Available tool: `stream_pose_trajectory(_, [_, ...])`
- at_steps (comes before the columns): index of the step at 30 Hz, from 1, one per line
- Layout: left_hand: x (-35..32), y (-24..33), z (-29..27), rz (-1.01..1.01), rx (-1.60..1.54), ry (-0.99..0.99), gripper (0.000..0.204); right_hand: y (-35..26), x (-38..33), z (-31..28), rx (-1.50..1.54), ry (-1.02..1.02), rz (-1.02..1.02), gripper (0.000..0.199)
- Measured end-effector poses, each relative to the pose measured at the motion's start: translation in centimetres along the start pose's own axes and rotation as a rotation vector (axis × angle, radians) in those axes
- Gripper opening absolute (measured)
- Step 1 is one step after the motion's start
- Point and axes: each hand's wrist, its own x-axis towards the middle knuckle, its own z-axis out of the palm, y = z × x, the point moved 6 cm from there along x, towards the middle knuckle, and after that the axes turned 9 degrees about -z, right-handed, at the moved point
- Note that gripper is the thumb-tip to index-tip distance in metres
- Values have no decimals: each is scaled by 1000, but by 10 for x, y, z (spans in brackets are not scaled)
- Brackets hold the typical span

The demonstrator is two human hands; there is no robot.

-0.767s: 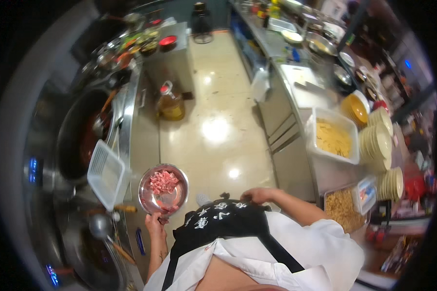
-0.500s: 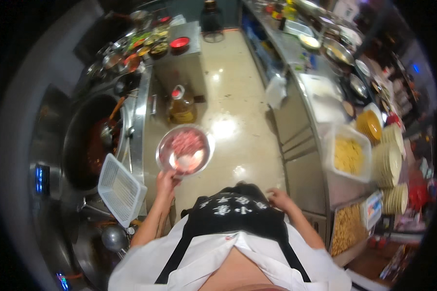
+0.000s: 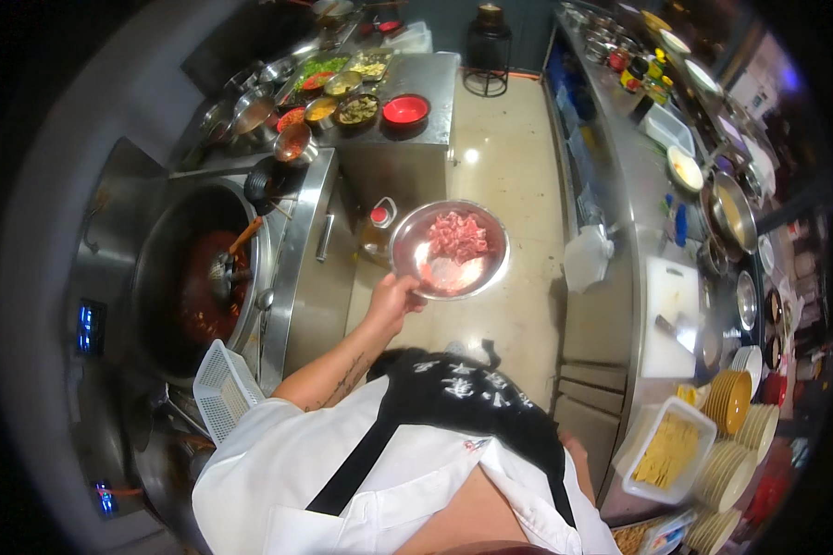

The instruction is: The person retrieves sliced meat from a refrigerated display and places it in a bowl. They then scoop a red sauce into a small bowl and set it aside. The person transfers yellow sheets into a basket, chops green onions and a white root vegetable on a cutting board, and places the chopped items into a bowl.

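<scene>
a round metal bowl (image 3: 449,250) of raw pink meat slices (image 3: 457,236) is held out in front of the body by the left hand (image 3: 393,301), whose fingers are closed on the bowl's near left rim, the thumb on top of the edge. the bowl is raised above the tiled floor (image 3: 509,166) of the aisle, level, between the stove on the left and the steel counter (image 3: 620,213) on the right. a paler patch is seen in the bowl beside the meat. just behind the bowl's left edge an oil bottle with a red cap (image 3: 378,231) is seen on the floor beside the stove front. the right hand (image 3: 578,458) is mostly hidden behind the black apron (image 3: 463,398) at the hip; whether its fingers are apart or together cannot be told. on the left, a large wok (image 3: 194,277) holding a red liquid is set in the stove, with a ladle (image 3: 227,268) resting in it. a white plastic basket (image 3: 222,388) stands tilted at the stove's near corner. behind the wok, small bowls of seasonings (image 3: 342,92) are grouped on a steel stand, a red bowl (image 3: 405,109) among them. on the counter, a white cutting board (image 3: 671,314), stacked yellow plates (image 3: 731,402) and a white tub of yellow noodles (image 3: 666,449) are laid out.
</scene>
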Motion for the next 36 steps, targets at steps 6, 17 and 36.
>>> stream_pose_trajectory(6, [86,71,15,-2,-14,45,15,-168,123,-252,491,564,-284,30])
stream_pose_trajectory(17, [312,218,80,15,-165,67,22,-271,210,-309,92,174,-394,31])
stream_pose_trajectory(36, [686,321,180,211,-853,362,27,-403,544,-727,-207,-43,-556,26])
